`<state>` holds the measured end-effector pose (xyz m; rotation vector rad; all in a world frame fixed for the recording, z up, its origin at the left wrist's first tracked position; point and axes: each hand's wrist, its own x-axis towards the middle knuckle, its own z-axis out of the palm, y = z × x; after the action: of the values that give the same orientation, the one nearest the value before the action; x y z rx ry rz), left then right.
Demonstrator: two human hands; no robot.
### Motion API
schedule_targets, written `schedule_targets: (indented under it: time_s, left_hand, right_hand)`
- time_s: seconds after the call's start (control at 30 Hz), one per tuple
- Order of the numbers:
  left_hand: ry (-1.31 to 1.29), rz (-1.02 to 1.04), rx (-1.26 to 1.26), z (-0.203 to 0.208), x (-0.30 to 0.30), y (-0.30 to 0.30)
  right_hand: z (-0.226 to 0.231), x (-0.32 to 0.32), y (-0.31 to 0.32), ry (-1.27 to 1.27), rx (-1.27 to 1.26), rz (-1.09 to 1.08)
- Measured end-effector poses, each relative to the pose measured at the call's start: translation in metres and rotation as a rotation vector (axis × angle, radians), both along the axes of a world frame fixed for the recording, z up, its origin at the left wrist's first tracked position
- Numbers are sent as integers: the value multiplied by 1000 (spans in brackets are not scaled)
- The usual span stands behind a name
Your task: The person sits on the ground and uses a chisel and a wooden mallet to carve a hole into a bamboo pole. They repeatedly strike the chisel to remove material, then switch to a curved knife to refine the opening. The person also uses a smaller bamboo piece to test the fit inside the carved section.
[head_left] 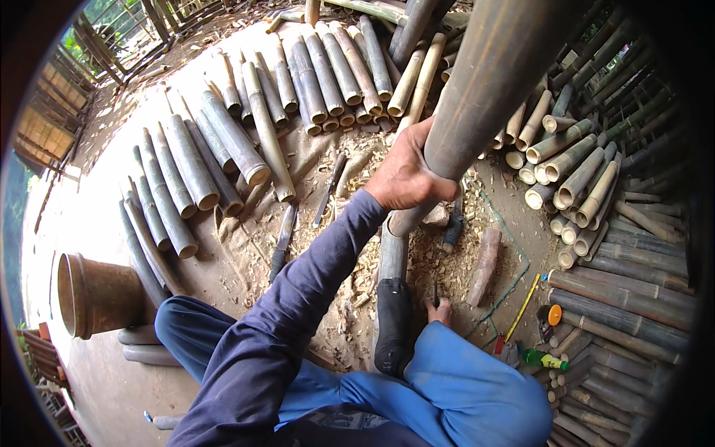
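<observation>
My left hand (408, 167), its arm in a dark sleeve, is wrapped round a thick bamboo pole (495, 78) that slants from the upper right. The pole's lower end meets a narrower grey bamboo piece (393, 257), with a black covering (393, 324) below it. My right hand does not show. Beside the black covering is a bare foot (439, 311) below a blue trouser leg. A knife (283, 242) with a dark handle lies left of my forearm, and another blade (329, 191) lies farther up. Right of the pole's end are a dark-handled tool (453, 229) and a wooden billet (485, 267).
Cut bamboo lengths (190, 164) lie in rows at left and far side. More bamboo (625, 298) is stacked at right. Wood shavings (350, 276) cover the ground. A brown bucket (112, 296) stands left. A yellow measuring strip (523, 307) and a green bottle (544, 359) lie at right.
</observation>
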<state>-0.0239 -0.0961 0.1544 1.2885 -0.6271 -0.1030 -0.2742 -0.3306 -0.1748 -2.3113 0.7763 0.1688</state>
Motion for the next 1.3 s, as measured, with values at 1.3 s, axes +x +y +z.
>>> schedule_targets:
  time_s: [1.3]
  left_hand:
    - [71,706,276,-2,-15,51]
  right_hand:
    - [-43,-14,10,-147,121,-108]
